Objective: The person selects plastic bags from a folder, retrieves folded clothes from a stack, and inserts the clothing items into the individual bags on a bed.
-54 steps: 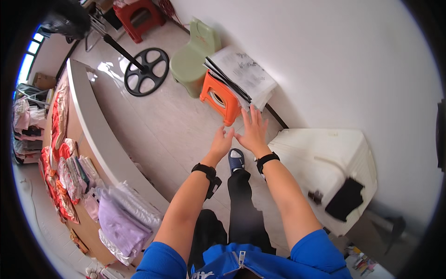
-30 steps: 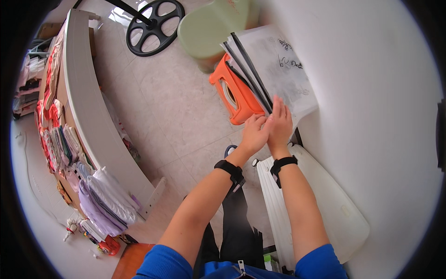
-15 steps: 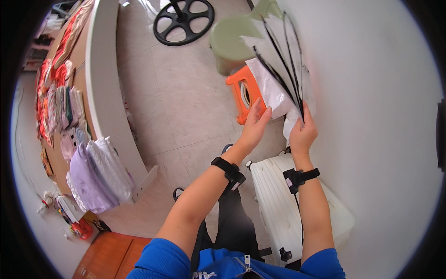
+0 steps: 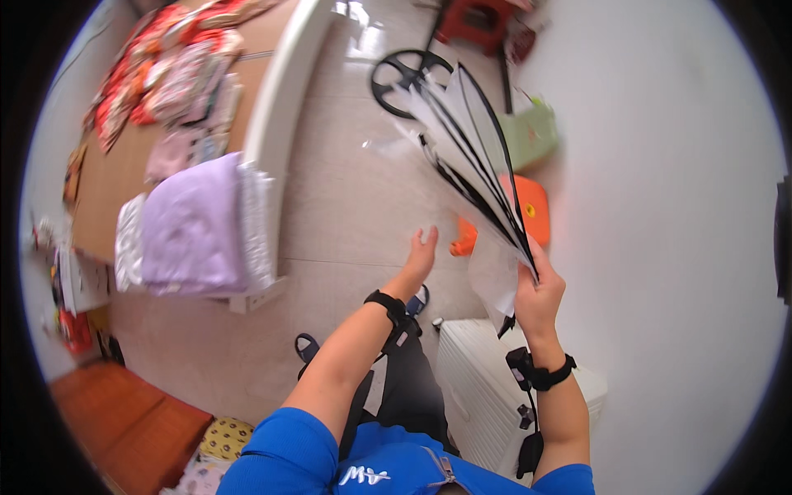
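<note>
Pale floor (image 4: 330, 214) runs between a white wall (image 4: 660, 206) on the right and a brown-topped surface (image 4: 107, 194) on the left. At the surface's near right corner sits a folded lilac cloth (image 4: 191, 227), upright-edged packets (image 4: 257, 223) tight against its right side; red garments (image 4: 124, 99) spread toward the far left edge, perhaps loosely because they have room there.

Out over the floor, the right hand (image 4: 540, 297) is clamped on one end of several whitish bags (image 4: 462, 161) with black edges. Gathered at that end, they fan up and leftward; the narrow grip probably keeps them in one bunch while their far ends splay. One pale flap hangs just left of the hand, above the suitcase (image 4: 487, 375). Behind the bags show an orange stool (image 4: 532, 202) and a green chair (image 4: 530, 136), both near the wall; whether the bags touch the stool cannot be told.

The right arm (image 4: 561, 429) rises steeply alongside the wall, fingers curled round the bunch. The left arm (image 4: 342, 359) slants forward and inward, its hand (image 4: 421, 257) holding nothing, thumb and fingers apart, well clear of the bags.
</note>
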Available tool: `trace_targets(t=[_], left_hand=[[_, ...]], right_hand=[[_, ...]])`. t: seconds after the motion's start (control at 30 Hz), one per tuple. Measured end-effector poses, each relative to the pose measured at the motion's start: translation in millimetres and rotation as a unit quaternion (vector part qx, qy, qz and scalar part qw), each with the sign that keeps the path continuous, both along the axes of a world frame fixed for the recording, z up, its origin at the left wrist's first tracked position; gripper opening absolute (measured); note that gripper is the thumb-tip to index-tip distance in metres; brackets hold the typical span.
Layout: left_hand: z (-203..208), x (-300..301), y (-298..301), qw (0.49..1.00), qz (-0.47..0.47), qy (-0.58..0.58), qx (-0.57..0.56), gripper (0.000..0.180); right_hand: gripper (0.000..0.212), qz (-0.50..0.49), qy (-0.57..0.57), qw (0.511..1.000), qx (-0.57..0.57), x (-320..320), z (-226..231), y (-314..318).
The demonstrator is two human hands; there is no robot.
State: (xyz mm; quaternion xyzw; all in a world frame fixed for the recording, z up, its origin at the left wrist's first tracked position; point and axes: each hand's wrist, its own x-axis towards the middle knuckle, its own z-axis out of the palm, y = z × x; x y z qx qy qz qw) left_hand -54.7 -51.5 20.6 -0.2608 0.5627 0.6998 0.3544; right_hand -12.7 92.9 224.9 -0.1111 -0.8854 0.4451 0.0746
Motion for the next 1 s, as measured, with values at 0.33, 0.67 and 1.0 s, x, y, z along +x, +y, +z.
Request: trace_targets(t=[0.33, 0.67, 1.0], left_hand=[[246.5, 141.1, -374.2, 0.96, 0.12, 0.252, 0.035, 0.068], [327.4, 273.0, -681.2, 0.908, 0.302, 0.289, -0.036, 0.082], [294.0, 249.5, -994.5, 0.895, 0.383, 0.172, -0.15, 0.079]], right_hand=[[0.047, 0.255, 0.156, 0.954, -0.024, 58.7, 161.7, -356.3], [0.039, 0.475, 0.211, 0.853, -0.037, 64.0, 218.9, -714.4], [0.039, 0.621, 0.16, 0.761, -0.101, 42.0, 162.4, -1029.9]])
